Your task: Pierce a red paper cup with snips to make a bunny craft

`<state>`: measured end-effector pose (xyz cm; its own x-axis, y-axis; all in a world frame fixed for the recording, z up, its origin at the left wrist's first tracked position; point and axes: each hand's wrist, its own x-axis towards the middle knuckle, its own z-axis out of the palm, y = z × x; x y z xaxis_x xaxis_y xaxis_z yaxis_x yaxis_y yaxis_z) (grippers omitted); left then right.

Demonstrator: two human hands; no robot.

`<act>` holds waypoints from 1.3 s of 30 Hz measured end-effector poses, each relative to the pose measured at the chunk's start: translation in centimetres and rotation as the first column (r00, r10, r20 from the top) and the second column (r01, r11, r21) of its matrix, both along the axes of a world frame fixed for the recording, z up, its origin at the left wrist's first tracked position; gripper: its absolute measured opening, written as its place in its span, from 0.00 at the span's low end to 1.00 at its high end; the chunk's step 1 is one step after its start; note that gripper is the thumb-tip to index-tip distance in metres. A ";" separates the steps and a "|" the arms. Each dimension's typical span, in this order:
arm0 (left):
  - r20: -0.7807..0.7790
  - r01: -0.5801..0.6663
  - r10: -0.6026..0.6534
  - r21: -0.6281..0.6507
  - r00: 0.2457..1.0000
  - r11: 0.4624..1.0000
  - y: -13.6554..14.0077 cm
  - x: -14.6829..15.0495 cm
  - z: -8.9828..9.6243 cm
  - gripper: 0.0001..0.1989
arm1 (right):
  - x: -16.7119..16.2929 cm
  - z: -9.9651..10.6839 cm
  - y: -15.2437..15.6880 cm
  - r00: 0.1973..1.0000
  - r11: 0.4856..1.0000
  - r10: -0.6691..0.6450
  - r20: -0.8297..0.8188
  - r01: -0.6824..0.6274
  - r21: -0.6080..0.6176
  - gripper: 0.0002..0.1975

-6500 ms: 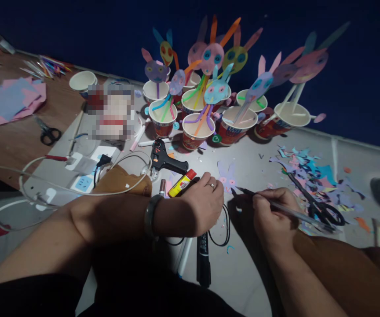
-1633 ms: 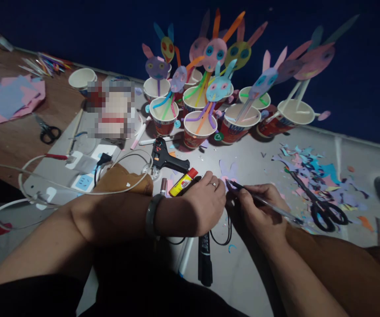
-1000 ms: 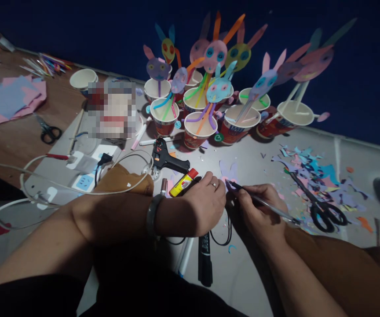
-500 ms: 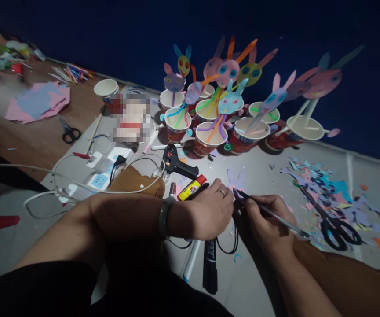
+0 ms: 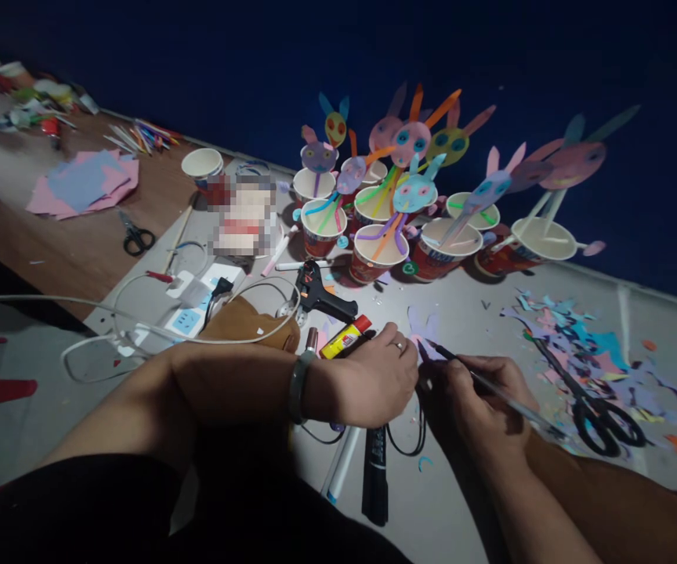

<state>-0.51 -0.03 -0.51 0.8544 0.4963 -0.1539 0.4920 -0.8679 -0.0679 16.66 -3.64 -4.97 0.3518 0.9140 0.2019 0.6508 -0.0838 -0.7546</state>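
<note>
A lilac paper cutout with two ear shapes [image 5: 422, 321] lies on the table. Against its near left side rests my left hand [image 5: 377, 380], fingers curled together and holding the paper down; the fingertips are partly hidden. My right hand [image 5: 494, 399] is closed round a pen with a clear barrel [image 5: 515, 403], its dark tip pointing at the cutout. Close to my left hand lie a yellow and red glue stick [image 5: 343, 338] and a black marker [image 5: 375, 478].
Paper cups [image 5: 379, 254] holding straw and paper animal figures stand along the wall. A black glue gun [image 5: 327, 296] lies before them. Black scissors [image 5: 588, 399] sit among paper scraps [image 5: 609, 345] at right. A power strip [image 5: 189, 313] with white cables is at left.
The view has shifted slightly, so the things at left and back appear lower and further right. My hands keep their places, with the pen tip slightly further right.
</note>
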 end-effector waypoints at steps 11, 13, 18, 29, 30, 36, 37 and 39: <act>0.079 -0.017 0.019 -0.024 0.997 1.000 0.8 0.0 -1.2 0.25 | 0.0 -0.6 0.5 0.960 0.950 -0.061 -0.272 0.140 0.280 0.12; 0.081 -0.031 0.033 -0.028 0.996 0.999 1.1 0.0 -1.5 0.25 | 0.2 -0.7 0.7 0.977 0.951 -0.068 -0.202 0.124 0.284 0.12; 0.116 -0.049 0.056 -0.061 0.992 0.997 1.9 0.1 -1.2 0.23 | 1.2 -0.4 1.4 0.965 0.979 0.071 0.252 -0.116 0.168 0.12; 0.289 -0.150 0.189 -0.154 0.938 0.977 4.3 0.3 -0.7 0.16 | 1.8 1.4 0.2 0.484 0.948 0.320 0.814 -0.159 -0.277 0.22; 0.300 -0.159 0.202 -0.161 0.932 0.974 4.3 0.2 -0.7 0.16 | 1.9 1.6 -0.1 0.479 0.943 0.334 0.812 -0.164 -0.290 0.23; 0.311 -0.231 0.281 -0.189 0.908 0.955 4.3 -0.2 0.1 0.14 | 2.5 3.1 -2.5 0.444 0.936 0.350 0.825 -0.201 -0.289 0.20; 0.304 -0.239 0.288 -0.188 0.908 0.953 4.1 -0.3 0.4 0.14 | 2.6 3.2 -3.1 0.440 0.933 0.356 0.824 -0.217 -0.286 0.19; 0.281 -0.241 0.286 -0.184 0.916 0.953 3.5 -0.6 1.0 0.15 | 2.9 3.5 -4.6 0.464 0.921 0.379 0.801 -0.274 -0.277 0.17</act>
<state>-1.14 3.45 0.46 0.7127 0.7015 0.0033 0.6814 -0.6934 0.2342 19.52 -8.21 -1.45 -0.2576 0.9567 0.1357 0.9605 0.2382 0.1440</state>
